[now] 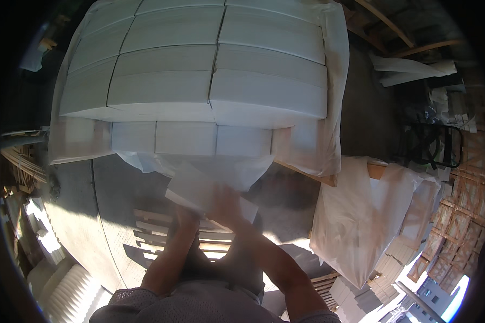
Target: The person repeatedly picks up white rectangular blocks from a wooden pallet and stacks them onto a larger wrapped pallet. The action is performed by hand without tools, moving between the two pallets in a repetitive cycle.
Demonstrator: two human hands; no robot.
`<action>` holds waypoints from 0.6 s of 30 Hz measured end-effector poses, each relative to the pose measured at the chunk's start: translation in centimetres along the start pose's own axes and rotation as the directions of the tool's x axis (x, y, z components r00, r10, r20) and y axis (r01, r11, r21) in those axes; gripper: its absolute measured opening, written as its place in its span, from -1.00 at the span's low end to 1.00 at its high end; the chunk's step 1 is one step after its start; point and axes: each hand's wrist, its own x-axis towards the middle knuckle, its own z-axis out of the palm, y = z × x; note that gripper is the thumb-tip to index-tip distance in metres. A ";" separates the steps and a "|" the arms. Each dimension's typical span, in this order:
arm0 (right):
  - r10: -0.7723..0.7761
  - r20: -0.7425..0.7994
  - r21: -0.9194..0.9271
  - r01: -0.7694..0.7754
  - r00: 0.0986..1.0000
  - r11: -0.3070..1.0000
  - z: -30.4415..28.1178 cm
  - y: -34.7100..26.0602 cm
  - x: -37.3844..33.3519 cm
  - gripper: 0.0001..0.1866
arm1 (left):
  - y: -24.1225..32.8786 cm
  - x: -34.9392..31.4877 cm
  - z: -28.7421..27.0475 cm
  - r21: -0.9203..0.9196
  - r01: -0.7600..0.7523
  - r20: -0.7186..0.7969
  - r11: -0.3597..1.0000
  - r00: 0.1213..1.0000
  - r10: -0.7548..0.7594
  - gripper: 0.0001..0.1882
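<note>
A white cardboard box (191, 185), small and tilted, is held in front of me between both hands; motion blurs its right part. My left hand (187, 216) is closed on its near left edge, with the fingertips partly hidden beneath. Across its top right part lies my right hand (226, 209), blurred, its thumb at the near edge and its fingers over the upper face. Just beyond stands a large stack of white cartons (161, 81), with a lower row of cartons (186, 138) facing me and clear plastic film (334, 97) around the sides.
A wooden slatted pallet (151, 226) lies on the concrete floor around my legs. To the right is another stack under plastic film (350, 210). Farther right are a black metal frame (442, 145) and stacked wooden crates (458, 215). White corrugated material (73, 293) is at lower left.
</note>
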 end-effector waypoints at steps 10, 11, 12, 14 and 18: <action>-0.189 0.348 -0.185 0.265 0.918 0.946 0.4 11.5 7.5 0.10 | -15.8 6.7 2.2 -0.547 0.030 -0.134 0.836 0.983 -0.123 -0.40; -0.174 0.389 -0.204 0.268 0.905 0.941 0.7 12.4 8.3 0.11 | -17.0 7.5 2.4 -0.434 -0.023 -0.110 0.900 0.994 -0.028 -0.40; -0.183 0.392 -0.199 0.277 0.902 0.940 1.0 13.3 9.0 0.12 | -18.1 8.7 2.7 -0.309 -0.081 -0.073 0.947 0.995 0.061 -0.41; -0.164 0.447 -0.170 0.264 0.879 0.950 1.3 14.9 10.5 0.14 | -20.3 10.2 3.0 -0.400 -0.079 -0.106 0.913 0.994 0.040 -0.40; -0.119 0.541 -0.195 0.262 0.832 0.945 0.3 17.3 12.8 0.12 | -25.2 12.9 2.8 -0.758 -0.003 -0.190 0.652 0.957 -0.217 -0.39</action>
